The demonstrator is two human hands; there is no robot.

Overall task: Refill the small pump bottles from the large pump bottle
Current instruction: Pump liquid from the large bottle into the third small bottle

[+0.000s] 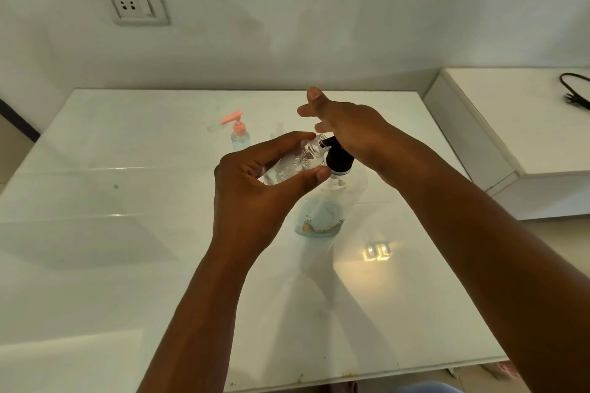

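Mid-fill, I judge: left hand (255,191) grasps uncapped small bottle (293,166), mouth at black pump (339,156) of large bottle (325,210) on bench (127,233). Right hand (348,128) presses pump, fingers released. Pink-pump bottle (238,134) stands capped behind, seemingly done.

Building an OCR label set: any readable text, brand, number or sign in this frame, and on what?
No text can be read anywhere in this frame.
Large clear plastic pump bottle with black pump: a blue and orange printed label low on its front, too blurred to read.
Small clear plastic bottle with no cap, held in the left hand: no label visible.
Small clear bottle with pink pump: no print visible.
White wall socket: only pin holes, no markings.
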